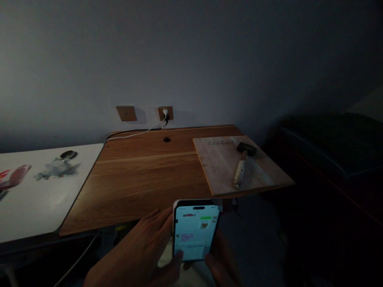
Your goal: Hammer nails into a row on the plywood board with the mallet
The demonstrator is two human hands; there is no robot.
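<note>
Between my two hands, just in front of the desk's near edge, a lit smartphone (196,231) stands nearly upright with a chat and a keyboard on its screen. My left hand (146,243) wraps the phone's left side, its thumb low over the screen. On the other side, my right hand (221,257) grips the lower right edge, thumb at the keyboard's corner; its other fingers are dark and partly hidden behind the phone. Beyond the phone, to the right, a hammer (240,169) lies on a flat board (221,167), dark head toward the wall.
The wooden desk (134,175) meets the wall, with a plugged-in outlet (165,113) above it and cables along its back edge. A white table (36,211) adjoins at left, holding crumpled plastic (58,168) and a red-and-white packet (14,176). The right side is very dark.
</note>
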